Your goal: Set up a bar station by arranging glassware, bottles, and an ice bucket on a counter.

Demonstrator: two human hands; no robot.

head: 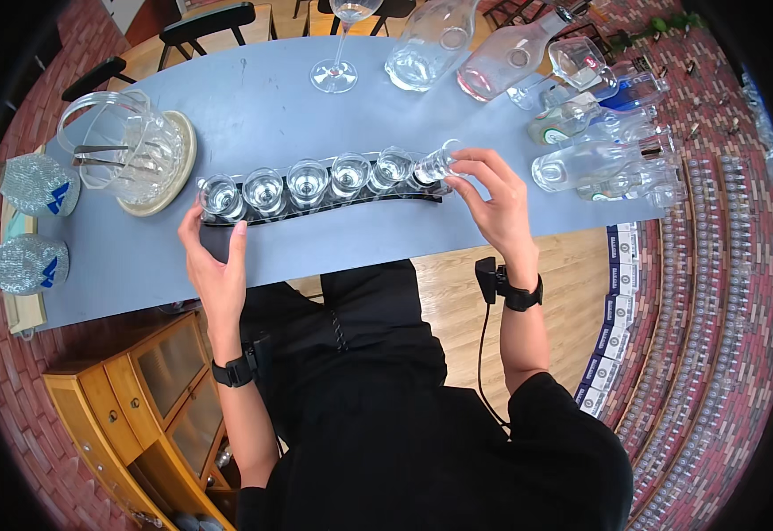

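A long, narrow black holder with a clear upper rim lies across the grey-blue table. Several small clear glasses stand in it in a row, among them a shot glass at its left end and another near its middle. My left hand is around the holder's left end, thumb and fingers on either side. At the right end, my right hand pinches the rim of a tilted shot glass between thumb and fingers. Whether that glass's base is fully seated in the holder, I cannot tell.
Left, a clear pitcher with tongs stands on a round tray, beside two glittery objects. A stemmed glass and two decanters stand at the far side. Several bottles are at right.
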